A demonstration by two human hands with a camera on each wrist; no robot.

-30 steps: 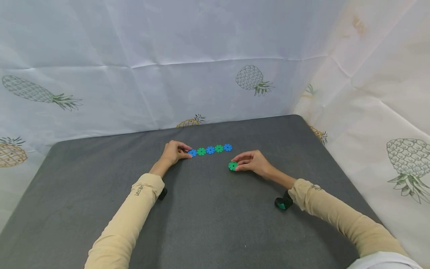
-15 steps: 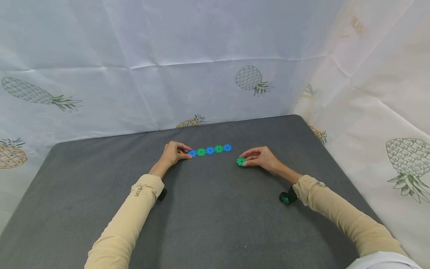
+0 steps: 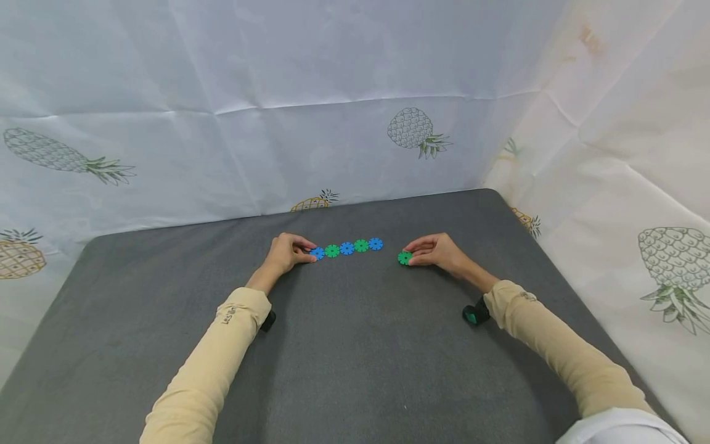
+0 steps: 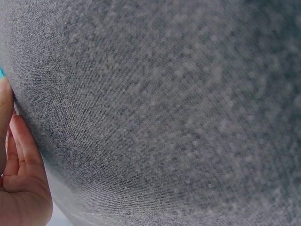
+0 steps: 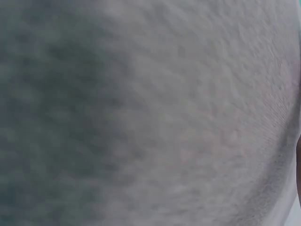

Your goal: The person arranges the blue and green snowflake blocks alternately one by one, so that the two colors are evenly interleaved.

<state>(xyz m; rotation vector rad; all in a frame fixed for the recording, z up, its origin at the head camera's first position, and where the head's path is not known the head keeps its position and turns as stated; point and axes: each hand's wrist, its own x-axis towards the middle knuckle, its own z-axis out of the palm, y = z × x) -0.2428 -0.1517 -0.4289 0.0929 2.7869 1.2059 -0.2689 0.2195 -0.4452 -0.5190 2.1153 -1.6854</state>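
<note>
Several notched plastic discs, blue and green by turns, form a row near the far side of the table in the head view. My left hand (image 3: 281, 253) pinches the blue disc (image 3: 318, 253) at the row's left end. Beside it lies a green disc (image 3: 332, 251), and another blue disc (image 3: 375, 244) ends the row on the right. My right hand (image 3: 438, 253) pinches a separate green disc (image 3: 405, 258), a short gap right of the row and slightly nearer me. The left wrist view shows part of the left hand (image 4: 23, 174); the right wrist view catches only a sliver of the right.
A dark grey cloth covers the table (image 3: 355, 345). A white curtain (image 3: 333, 148) printed with pineapples hangs behind it and along the right side. Dark wrist straps (image 3: 476, 313) show below both rolled sleeves.
My right hand has moved away from me and to the right with the green disc, ending nearly level with the row. The left hand and the row have stayed put.
</note>
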